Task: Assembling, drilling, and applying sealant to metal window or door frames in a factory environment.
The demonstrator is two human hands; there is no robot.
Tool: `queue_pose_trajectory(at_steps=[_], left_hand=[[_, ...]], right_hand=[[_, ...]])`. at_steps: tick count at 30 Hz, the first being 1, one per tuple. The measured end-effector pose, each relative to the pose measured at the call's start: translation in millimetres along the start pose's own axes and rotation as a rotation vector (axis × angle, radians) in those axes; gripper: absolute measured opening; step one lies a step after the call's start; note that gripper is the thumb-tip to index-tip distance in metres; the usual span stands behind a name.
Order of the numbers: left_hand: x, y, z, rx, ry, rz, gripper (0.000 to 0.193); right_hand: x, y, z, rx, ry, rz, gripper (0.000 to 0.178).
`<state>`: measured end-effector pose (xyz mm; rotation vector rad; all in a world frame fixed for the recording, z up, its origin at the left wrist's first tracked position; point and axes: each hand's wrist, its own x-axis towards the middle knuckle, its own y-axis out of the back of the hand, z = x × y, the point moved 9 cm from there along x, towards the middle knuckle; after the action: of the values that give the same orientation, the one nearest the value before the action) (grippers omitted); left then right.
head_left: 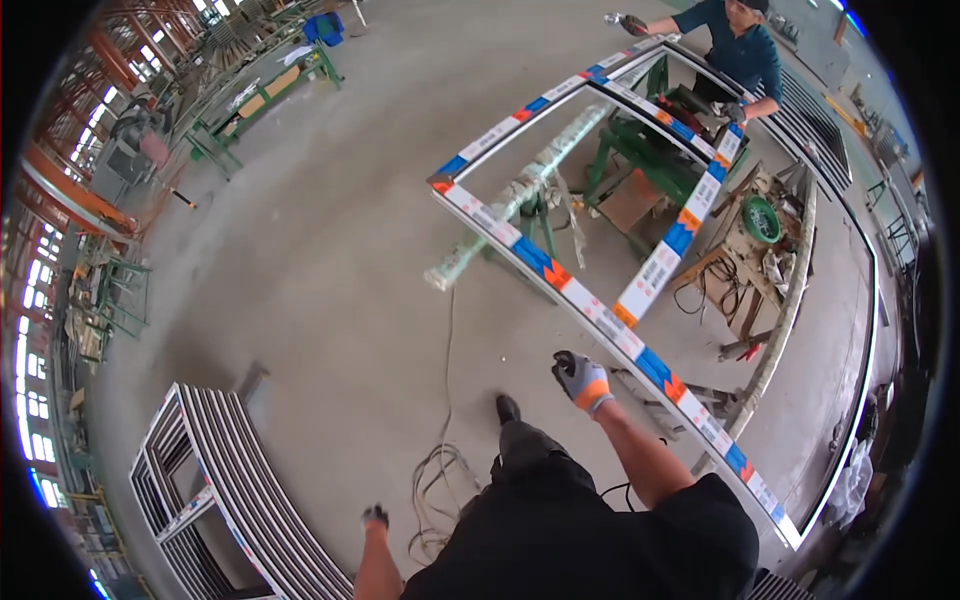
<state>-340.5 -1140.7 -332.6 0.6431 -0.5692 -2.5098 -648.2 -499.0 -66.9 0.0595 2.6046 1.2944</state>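
Note:
A large metal window frame, covered in white, blue and orange protective tape, rests on supports ahead and to my right. My right hand, in a grey glove with dark fingertips and an orange cuff, hangs just left of its near bar, apart from it. Those fingers are curled, with nothing visible in them. Low at my left side is my left hand, also gloved and nearest the stacked frames. Its fingers are too small and dark to make out. Across the frame, a co-worker has one hand at a crossbar.
A plastic-wrapped beam and a green stand are under the frame. On the right, a wooden bench holds a green bowl. A cable lies coiled by my feet. Another green bench stands far left.

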Motion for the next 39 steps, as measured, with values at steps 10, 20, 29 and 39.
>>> queue_pose_trajectory(at_steps=[10,20,29,39], left_hand=[[161.6,93.1,60.8,-0.205,0.771,0.022,0.03],[627.4,131.7,237.2,-0.203,0.736,-0.149,0.033],[1123.5,50.8,602.7,-0.117,0.208,-0.156,0.02],[1199.9,-296.0,797.6,-0.194,0.129,-0.636,0.013]], right_hand=[[332.3,-58.4,-272.3,-0.022,0.244,-0.014,0.036],[529.8,-81.4,-363.6,-0.102,-0.034,0.432,0.028],[611.5,-56.0,-371.5,-0.027,-0.354,0.488,0.028],[799.2,60.5,-359.8,0.068,-0.473,0.845,0.037]])
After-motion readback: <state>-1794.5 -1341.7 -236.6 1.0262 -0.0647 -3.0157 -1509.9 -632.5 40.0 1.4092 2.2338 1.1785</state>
